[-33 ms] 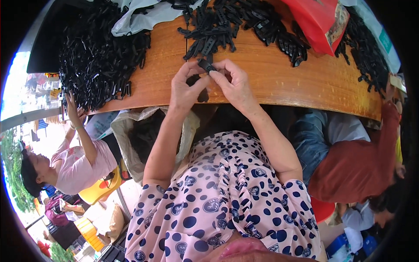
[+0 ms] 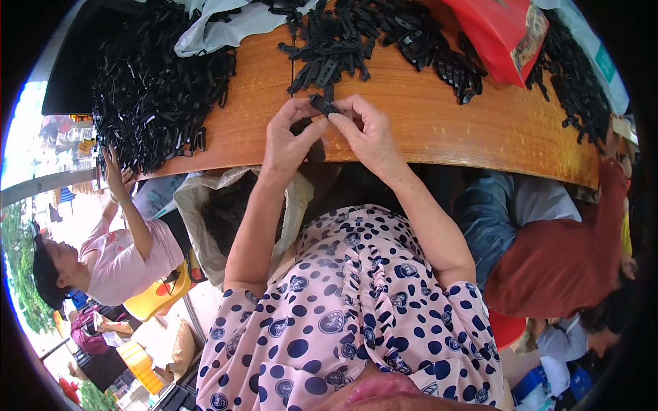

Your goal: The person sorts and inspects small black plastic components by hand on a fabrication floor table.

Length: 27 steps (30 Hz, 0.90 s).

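Above the front part of the wooden table, both my hands meet at a small black plastic strip-shaped part [image 2: 322,104]. My left hand [image 2: 291,140] pinches its left end between thumb and fingers. At the other end, the thumb and fingers of my right hand [image 2: 367,137] are closed on it. Something dark shows in and below my left palm, too hidden to name. Just beyond my fingertips lies a loose heap of similar black parts [image 2: 332,51], one of them near the held piece. The finer details of the part are too small to make out.
A large black heap [image 2: 154,103] covers the table's left, and more black parts [image 2: 439,61] lie at far right-centre beside a red bag [image 2: 497,38]. An open woven sack [image 2: 199,205] stands below the table edge. People sit at left [image 2: 130,253] and right [image 2: 548,267].
The black part and my left fingers have shifted very slightly to the left. Both hands keep their grip on the part.
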{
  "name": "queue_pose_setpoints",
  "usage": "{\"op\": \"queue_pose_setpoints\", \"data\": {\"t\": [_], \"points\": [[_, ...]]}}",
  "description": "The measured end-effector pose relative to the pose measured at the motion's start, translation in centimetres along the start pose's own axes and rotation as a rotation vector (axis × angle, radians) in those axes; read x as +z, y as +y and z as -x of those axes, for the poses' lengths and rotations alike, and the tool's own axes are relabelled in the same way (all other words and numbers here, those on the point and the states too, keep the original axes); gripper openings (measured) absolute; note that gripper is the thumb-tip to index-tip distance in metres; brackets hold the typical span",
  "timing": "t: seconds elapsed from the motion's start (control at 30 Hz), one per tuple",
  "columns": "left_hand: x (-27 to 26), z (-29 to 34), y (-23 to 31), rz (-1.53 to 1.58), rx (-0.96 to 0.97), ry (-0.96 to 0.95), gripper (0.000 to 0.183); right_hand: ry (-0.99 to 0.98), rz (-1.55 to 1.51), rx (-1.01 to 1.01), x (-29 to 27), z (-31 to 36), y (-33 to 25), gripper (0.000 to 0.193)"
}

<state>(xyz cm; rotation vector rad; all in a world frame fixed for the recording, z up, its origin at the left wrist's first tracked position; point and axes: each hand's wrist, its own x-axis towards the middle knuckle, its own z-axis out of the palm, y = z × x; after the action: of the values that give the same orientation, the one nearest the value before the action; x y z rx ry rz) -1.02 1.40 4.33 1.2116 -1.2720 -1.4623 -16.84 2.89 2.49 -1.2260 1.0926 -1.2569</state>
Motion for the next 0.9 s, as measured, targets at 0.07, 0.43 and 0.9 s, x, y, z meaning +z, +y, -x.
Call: {"op": "queue_pose_setpoints", "data": {"t": [0.07, 0.43, 0.9], "points": [[-0.5, 0.2, 0.0, 0.072, -0.031, -0.025, 0.030, -0.017, 0.165, -0.012, 0.1, 0.6, -0.4, 0.013], [-1.5, 3.2, -0.8, 0.147, -0.003, 0.133, 0.023, 0.008, 0.386, -0.150, 1.9, 2.1, -0.2, 0.034], [-5.4, 7.8, -1.1, 0.314, 0.040, 0.157, 0.018, -0.282, 0.090, 0.182, 5.1, 3.5, -0.3, 0.026]]}}
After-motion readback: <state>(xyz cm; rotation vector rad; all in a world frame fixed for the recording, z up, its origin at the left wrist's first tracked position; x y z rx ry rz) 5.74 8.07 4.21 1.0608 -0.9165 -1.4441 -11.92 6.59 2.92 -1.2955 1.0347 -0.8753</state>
